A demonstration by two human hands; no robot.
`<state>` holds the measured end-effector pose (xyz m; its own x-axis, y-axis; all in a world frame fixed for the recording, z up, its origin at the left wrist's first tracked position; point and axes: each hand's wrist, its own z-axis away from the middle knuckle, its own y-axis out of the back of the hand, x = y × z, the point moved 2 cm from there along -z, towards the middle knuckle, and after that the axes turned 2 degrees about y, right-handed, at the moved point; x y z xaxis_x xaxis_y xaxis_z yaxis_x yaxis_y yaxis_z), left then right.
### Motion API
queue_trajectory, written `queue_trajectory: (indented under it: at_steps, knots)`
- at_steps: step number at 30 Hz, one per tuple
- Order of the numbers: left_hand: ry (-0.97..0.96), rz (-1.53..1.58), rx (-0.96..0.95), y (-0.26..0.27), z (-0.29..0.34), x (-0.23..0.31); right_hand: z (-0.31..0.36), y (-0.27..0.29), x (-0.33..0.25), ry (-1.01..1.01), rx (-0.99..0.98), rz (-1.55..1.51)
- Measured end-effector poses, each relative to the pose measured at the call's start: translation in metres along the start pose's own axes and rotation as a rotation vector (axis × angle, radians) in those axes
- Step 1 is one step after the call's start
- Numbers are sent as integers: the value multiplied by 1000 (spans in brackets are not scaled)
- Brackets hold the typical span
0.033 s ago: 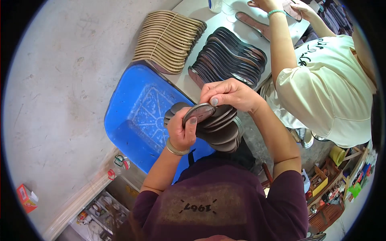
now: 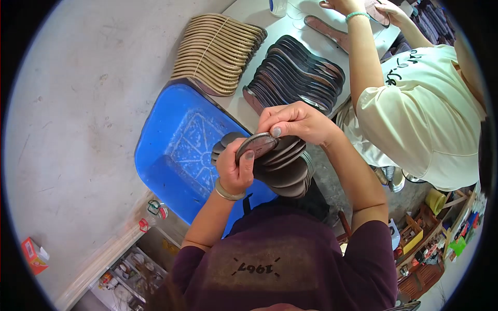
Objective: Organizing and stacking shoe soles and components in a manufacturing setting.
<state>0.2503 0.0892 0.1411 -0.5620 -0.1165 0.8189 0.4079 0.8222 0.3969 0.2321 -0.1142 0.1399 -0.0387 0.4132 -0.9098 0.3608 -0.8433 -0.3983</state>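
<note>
My left hand (image 2: 233,168) is closed around a shoe sole (image 2: 261,146) with a pinkish-brown face and dark rim, its thumb lying on the face. At the sole's far right edge, my right hand (image 2: 303,123) pinches with thumb and forefinger pressed together. Whether something small sits between those fingertips is hidden. Just beneath both hands, a fanned pile of dark brown soles (image 2: 285,173) lies over my lap, beside a blue plastic tub (image 2: 150,155).
On the white table, a string-tied stack of tan-edged soles (image 2: 207,54) stands beyond the tub. A row of black-edged soles (image 2: 295,72) and a single sole (image 2: 327,31) lie right of it. A co-worker (image 2: 420,114) in a cream shirt handles another sole at right.
</note>
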Motion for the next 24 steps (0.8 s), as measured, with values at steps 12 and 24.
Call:
queue_trajectory:
  at_steps: [12,24]
  knots:
    - [118,-81,126,-24,-17,-7,-1,-2,1,244,439,712]
    - [202,99,149,-26,-29,-21,-5,11,4,64,396,351]
